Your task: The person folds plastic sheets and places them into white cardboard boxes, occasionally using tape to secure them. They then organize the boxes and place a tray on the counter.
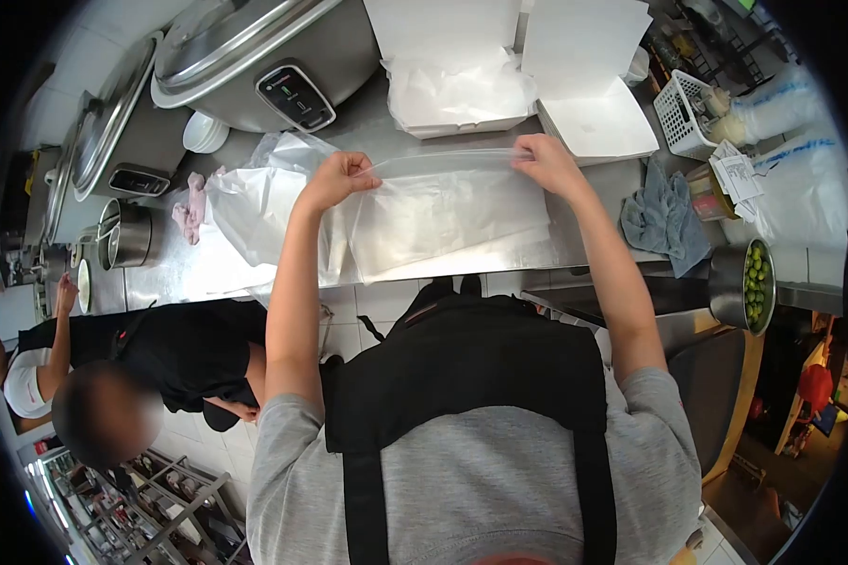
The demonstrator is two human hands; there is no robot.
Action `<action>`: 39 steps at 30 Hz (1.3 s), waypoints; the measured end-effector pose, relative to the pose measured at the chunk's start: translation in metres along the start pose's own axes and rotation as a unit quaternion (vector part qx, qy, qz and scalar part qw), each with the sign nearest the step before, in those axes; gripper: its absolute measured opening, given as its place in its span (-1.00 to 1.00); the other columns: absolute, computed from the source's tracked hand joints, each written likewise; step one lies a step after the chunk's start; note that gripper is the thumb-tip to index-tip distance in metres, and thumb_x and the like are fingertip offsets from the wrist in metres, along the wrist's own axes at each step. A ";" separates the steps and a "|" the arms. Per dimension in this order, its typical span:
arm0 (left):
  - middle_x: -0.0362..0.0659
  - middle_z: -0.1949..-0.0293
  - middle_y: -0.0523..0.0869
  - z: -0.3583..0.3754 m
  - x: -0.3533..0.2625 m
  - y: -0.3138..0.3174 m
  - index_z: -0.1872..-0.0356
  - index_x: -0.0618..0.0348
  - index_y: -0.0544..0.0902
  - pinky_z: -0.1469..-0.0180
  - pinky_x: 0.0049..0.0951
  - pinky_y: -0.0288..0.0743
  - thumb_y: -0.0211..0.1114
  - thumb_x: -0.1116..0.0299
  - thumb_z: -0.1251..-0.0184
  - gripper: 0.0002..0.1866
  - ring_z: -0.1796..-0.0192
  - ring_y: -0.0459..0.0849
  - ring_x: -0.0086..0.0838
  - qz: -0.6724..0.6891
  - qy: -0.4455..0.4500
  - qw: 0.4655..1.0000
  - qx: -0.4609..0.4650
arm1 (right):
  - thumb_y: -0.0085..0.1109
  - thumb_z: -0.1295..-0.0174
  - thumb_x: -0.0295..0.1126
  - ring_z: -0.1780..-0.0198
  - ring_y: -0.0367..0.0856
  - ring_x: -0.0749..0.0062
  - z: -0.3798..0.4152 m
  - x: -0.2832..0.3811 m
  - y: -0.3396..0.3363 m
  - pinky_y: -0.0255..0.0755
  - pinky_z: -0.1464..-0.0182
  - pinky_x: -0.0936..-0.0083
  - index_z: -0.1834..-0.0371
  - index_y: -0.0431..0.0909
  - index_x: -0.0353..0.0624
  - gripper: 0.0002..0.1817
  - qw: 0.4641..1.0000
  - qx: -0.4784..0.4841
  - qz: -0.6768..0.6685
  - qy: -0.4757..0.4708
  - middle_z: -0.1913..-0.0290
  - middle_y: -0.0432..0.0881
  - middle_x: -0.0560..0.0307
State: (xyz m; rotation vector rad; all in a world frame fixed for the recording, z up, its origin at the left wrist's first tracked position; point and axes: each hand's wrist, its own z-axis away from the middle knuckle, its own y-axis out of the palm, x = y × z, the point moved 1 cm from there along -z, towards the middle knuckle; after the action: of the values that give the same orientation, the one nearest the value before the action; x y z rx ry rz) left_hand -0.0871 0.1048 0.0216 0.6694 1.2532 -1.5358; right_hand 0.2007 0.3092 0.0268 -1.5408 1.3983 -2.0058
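A clear plastic bag (443, 221) hangs stretched between my two hands over the front of the steel counter. My left hand (337, 181) pinches one top corner, fingers closed. At the other corner, my right hand (548, 164) grips the edge between thumb and fingers. Beside my left hand lies a heap of crumpled clear plastic (264, 202). Behind the bag stands an open white box lined with paper (457, 94). Another open white box (601, 122), with a bare inside, is just beyond my right hand.
Large steel cookers (254, 56) line the back left, near small white bowls (204, 133) and a pink cloth (190, 209). A blue-grey cloth (666, 217), a white basket (683, 113) and a pot of green limes (756, 287) are rightward. Two people (179, 353) stand left.
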 end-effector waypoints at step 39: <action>-0.18 0.27 0.57 0.116 0.029 0.120 0.31 0.13 0.63 0.15 -0.31 0.39 0.37 0.43 0.04 -0.79 0.20 0.51 -0.26 -0.268 0.058 0.883 -0.381 | -0.07 -0.23 0.14 -0.47 -0.07 0.07 0.001 0.030 0.095 -0.14 -0.42 0.09 -0.41 0.03 -0.19 -0.18 0.970 0.036 0.197 -0.135 -0.44 0.02 -0.10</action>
State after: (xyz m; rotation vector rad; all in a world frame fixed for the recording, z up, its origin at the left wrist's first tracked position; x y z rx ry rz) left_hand 0.0333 -0.0088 -0.0132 -0.1243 2.0822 -1.2496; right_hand 0.1579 0.2398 -0.0309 -1.3178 1.3741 -1.5330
